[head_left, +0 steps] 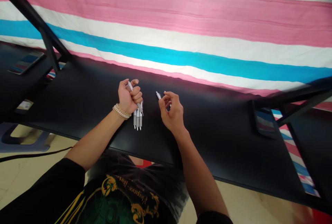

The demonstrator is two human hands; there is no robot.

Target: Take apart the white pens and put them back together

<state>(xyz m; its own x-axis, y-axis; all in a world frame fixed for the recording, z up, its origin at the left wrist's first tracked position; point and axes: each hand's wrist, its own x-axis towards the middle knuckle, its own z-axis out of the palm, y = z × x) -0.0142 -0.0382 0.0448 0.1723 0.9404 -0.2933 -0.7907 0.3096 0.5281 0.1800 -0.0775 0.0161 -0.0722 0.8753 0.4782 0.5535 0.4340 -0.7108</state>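
Observation:
My left hand (129, 96) is closed around a white pen with a grey grip (140, 107), its tip pointing down and to the right. Below that hand, several matching pens (137, 122) lie side by side on the black table, tips toward me; their upper ends are partly hidden by my fingers. To the right, my right hand (173, 109) has its thumb and fingers bent together around a white pen (158, 95). Only one end of it shows past the thumb, and the rest is covered by the hand. Small white bits also show between the fingers.
The black table (212, 130) spans the view. A phone-like dark slab (265, 120) lies at its right end, another (26, 62) at far left. Black metal frame bars (36, 16) rise at both sides. A striped cloth (181, 44) hangs behind. A plastic stool (23, 144) stands lower left.

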